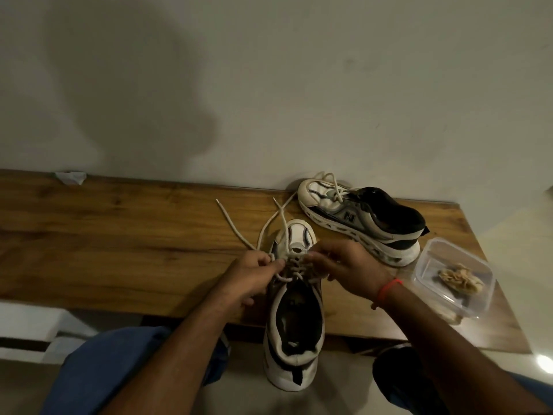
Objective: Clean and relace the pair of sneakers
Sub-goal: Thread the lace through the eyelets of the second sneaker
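Observation:
A white and black sneaker (294,322) lies lengthwise at the wooden table's front edge, its heel hanging over toward me. My left hand (251,275) pinches the white lace (236,229) at the eyelets on the shoe's left side. On the right side my right hand (347,265) pinches lace over the tongue. Two loose lace ends trail away across the wood toward the wall. The second sneaker (359,217) rests on its side at the back, against the wall, with its lace loose at the toe.
A clear plastic container (449,274) holding a crumpled beige cloth (460,281) sits near the table's right edge (490,265). A small scrap of white paper (71,177) lies at the back left by the wall. My knees are under the front edge.

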